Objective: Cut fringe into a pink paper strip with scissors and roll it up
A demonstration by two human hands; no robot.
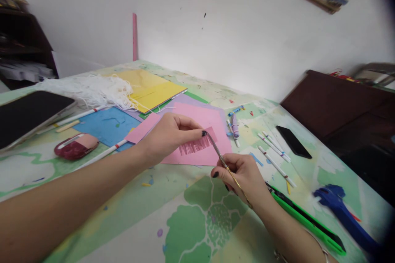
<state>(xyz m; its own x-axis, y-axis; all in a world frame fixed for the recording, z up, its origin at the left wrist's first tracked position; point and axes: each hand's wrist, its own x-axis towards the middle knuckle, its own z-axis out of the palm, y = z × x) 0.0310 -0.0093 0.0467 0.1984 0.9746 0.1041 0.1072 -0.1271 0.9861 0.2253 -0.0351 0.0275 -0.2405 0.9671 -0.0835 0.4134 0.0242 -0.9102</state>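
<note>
Between its thumb and fingers my left hand (169, 133) pinches a small strip of pink paper (197, 144), whose lower edge is cut into a fine fringe. My right hand (242, 172) is closed round a pair of scissors (226, 165) with gold-coloured handles. Their blades point up and left, reaching the strip's right end by my left thumb. Behind the strip lies a larger pink sheet (212, 119) on the table. Another pink piece (143, 128) is partly covered by my left hand.
Yellow sheets (154, 90), a blue sheet (108, 123) and a heap of white yarn (95, 90) lie at the back left. A maroon case (75, 146) sits left. To the right are white sticks (274, 164), a phone (293, 141), a green cutter (308, 218) and a blue tool (342, 209).
</note>
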